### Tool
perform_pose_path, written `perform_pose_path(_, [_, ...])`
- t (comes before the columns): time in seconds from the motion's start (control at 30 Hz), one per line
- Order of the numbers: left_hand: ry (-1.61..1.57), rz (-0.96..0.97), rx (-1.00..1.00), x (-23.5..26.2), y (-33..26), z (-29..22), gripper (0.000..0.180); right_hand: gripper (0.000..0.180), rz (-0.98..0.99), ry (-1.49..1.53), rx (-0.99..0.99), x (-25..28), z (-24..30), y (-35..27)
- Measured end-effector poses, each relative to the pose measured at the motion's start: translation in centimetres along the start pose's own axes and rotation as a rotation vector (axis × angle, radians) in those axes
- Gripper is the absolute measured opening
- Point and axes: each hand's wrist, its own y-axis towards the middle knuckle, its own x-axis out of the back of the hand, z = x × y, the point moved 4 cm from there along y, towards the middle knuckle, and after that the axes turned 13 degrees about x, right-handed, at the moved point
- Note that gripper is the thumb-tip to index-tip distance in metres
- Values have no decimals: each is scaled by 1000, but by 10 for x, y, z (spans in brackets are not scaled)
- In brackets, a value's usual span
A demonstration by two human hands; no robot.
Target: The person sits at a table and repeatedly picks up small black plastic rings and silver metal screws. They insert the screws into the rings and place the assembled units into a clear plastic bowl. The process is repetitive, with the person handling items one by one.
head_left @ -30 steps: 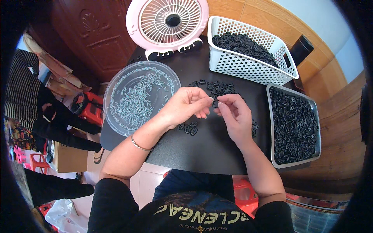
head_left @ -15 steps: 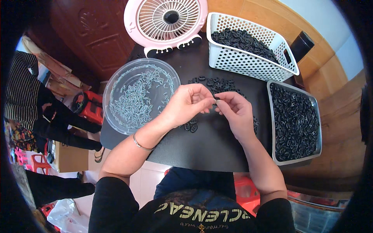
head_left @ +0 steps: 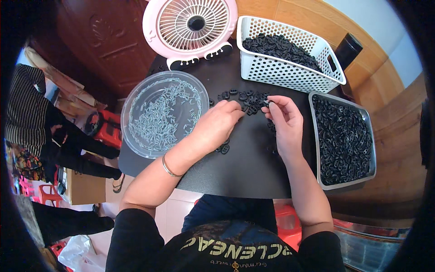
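Small black plastic pieces with holes (head_left: 256, 97) lie loose in a heap at the middle of the dark table. My left hand (head_left: 217, 124) reaches down to the near edge of this heap, its fingers bent and drawn together. Its thumb and whatever the fingertips hold are hidden. To the right of the heap my right hand (head_left: 287, 122) is raised a little, thumb and fingers pinched on one small black plastic piece (head_left: 267, 104). A round clear tub (head_left: 129, 136) left of my left hand holds many short silvery pins (head_left: 156, 120).
A white perforated basket (head_left: 290, 80) of black pieces stands at the back right, a metal tray (head_left: 316, 149) of similar pieces at the right edge. A pink fan (head_left: 152, 27) and a black cylinder (head_left: 349, 51) are behind. Another person (head_left: 27, 104) stands at the left.
My hands were together over the table middle and have come apart. The left has turned down to the heap; the right has moved slightly right and up.
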Motion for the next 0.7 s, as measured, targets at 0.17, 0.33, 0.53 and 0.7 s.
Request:
perform_pose_path(0.17, [61, 53, 42, 1, 0, 2, 22, 14, 42, 0, -18, -2, -3, -2])
perform_pose_path(0.33, [-35, 92, 111, 5, -2, 7, 18, 15, 78, 14, -46, -2, -11, -5])
perform_pose_path(0.53, [-87, 103, 141, 9, -1, 8, 17, 16, 136, -53, -80, -6, -10, -16])
perform_pose_path(0.7, [-819, 253, 455, 10, 2, 5, 14, 15, 141, -42, -71, -4, -7, -21])
